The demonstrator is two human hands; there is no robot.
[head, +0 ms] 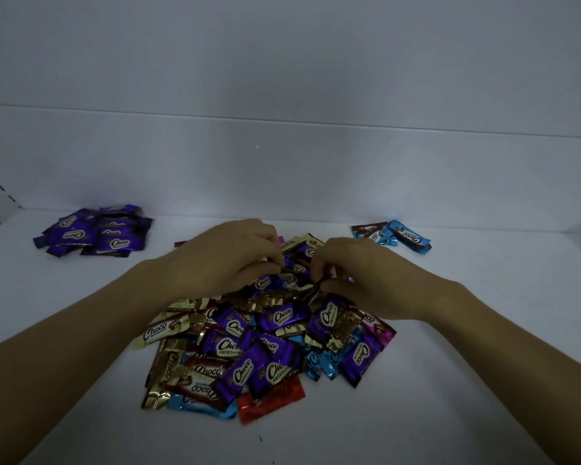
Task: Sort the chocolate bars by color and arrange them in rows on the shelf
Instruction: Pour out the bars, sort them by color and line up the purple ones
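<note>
White shelf (pixel 450 330), dim: purple group (pixel 93 234) far left, blue group (pixel 393 236) far right, mixed pile (pixel 259 347) centre mostly unsorted, no rows yet; left hand (pixel 222 260) grip narrow, hold unclear; right hand (pixel 359 280) pinches dark bar (pixel 317 287).

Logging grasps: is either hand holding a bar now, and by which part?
The right hand pinches a dark-wrapped bar by its crimped end. The left hand curls its fingers into the pile; any hold is hidden.
</note>
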